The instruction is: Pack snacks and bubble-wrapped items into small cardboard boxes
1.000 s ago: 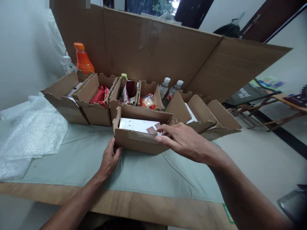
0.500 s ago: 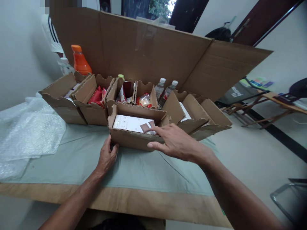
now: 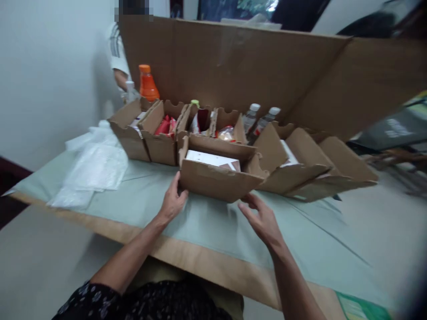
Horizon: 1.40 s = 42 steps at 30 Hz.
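Observation:
A small open cardboard box stands on the green-covered table, with a white packet lying inside it. My left hand grips the box's front left corner, thumb on the front wall. Just below the box's front right corner my right hand hovers with fingers spread, holding nothing. Behind it runs a row of similar open boxes filled with red snack packets.
A tall cardboard sheet stands behind the boxes. An orange bottle and two clear water bottles stand at the back. Bubble wrap lies at the left. Another person's sleeve and arm show at the far left.
My right hand has come off the top of the front box and dropped below its front right corner. The view has swung to the left; my left hand stays on the box.

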Each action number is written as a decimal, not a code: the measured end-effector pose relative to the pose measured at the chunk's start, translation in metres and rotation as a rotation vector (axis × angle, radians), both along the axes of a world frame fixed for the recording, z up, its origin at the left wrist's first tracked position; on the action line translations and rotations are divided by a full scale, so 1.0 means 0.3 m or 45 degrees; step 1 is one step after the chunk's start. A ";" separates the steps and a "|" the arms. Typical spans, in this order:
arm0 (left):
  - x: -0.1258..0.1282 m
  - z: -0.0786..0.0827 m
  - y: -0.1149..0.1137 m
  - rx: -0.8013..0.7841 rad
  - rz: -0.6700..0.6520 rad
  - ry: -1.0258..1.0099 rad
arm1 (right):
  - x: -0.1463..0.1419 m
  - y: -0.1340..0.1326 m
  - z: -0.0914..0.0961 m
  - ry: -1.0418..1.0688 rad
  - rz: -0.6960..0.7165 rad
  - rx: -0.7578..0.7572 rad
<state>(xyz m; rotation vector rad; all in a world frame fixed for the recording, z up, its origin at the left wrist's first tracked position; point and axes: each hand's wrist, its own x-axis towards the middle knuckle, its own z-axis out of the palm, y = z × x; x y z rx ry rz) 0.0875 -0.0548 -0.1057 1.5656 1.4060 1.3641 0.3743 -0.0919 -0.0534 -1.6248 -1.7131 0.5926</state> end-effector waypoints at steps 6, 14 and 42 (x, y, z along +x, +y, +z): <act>-0.294 0.054 -0.105 0.114 0.227 0.535 | 0.048 -0.174 -0.256 -0.531 0.042 0.304; -0.783 0.084 -0.065 -0.025 0.619 1.227 | 0.041 -0.219 -0.292 -0.645 -0.004 0.424; -0.222 0.120 -0.426 0.184 -1.332 0.676 | -0.115 -0.386 -0.086 0.087 0.405 -0.039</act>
